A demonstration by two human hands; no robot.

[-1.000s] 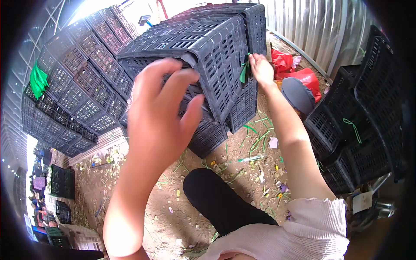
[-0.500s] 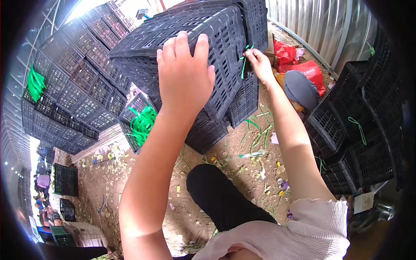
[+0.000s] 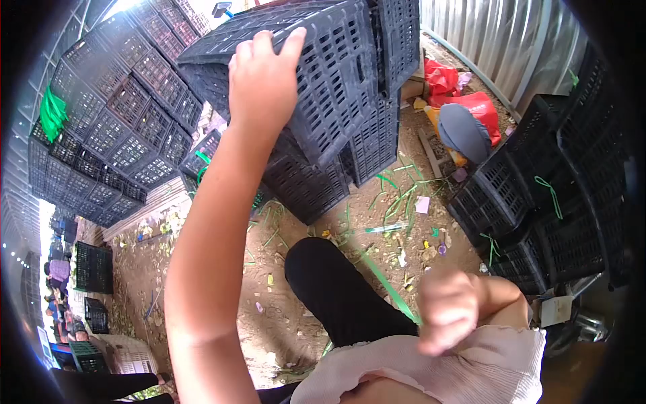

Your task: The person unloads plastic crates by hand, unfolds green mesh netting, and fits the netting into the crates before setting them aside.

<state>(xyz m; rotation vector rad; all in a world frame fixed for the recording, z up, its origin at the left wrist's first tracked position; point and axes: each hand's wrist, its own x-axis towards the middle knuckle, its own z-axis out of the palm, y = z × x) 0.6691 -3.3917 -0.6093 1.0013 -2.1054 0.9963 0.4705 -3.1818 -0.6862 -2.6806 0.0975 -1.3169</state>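
My left hand [image 3: 262, 81] is on the upper black plastic crate [image 3: 340, 74], its fingers hooked over the top edge near the corner and its thumb hidden. That crate sits at a slant on another black crate [image 3: 309, 188]. Low at the right, close to my body, my right hand [image 3: 447, 313] is closed and smeared by motion. A long green plastic strap [image 3: 387, 286] runs up and left from beside this hand, across the ground in view; the hand appears to hold its end.
Tall stacks of black crates [image 3: 121, 101] stand at the left, and more crates [image 3: 555, 209] at the right with green ties. Cut green strips [image 3: 404, 202] litter the dirt floor. Red bags [image 3: 471, 114] and a grey cap-like item [image 3: 464, 133] lie by the metal wall.
My right hand has left the green tie at the crate's side and come down toward my body. The tie no longer shows on the crate. My left hand stays on the edge.
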